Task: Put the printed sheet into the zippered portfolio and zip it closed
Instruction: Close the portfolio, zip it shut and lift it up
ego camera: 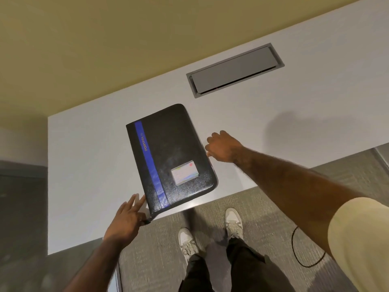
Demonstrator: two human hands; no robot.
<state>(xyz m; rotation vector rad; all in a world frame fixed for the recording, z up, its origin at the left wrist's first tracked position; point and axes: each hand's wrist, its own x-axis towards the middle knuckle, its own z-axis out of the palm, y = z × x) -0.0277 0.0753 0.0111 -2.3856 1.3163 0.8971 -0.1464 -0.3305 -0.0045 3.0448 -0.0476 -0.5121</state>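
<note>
A black zippered portfolio (174,152) with a blue stripe and a small card window lies closed on the white table (88,165), its near corner at the table's front edge. My left hand (126,218) is at that near left corner, thumb and forefinger pinched at the zipper pull (148,220), the other fingers spread against the edge. My right hand (224,147) rests at the portfolio's right edge, fingers curled down on the table beside it. No printed sheet is visible.
A grey hinged cable hatch (234,69) is set into the table at the back right. Below the front edge are grey carpet, my two white shoes (233,222) and a black cable (301,256) on the floor. A beige wall lies behind.
</note>
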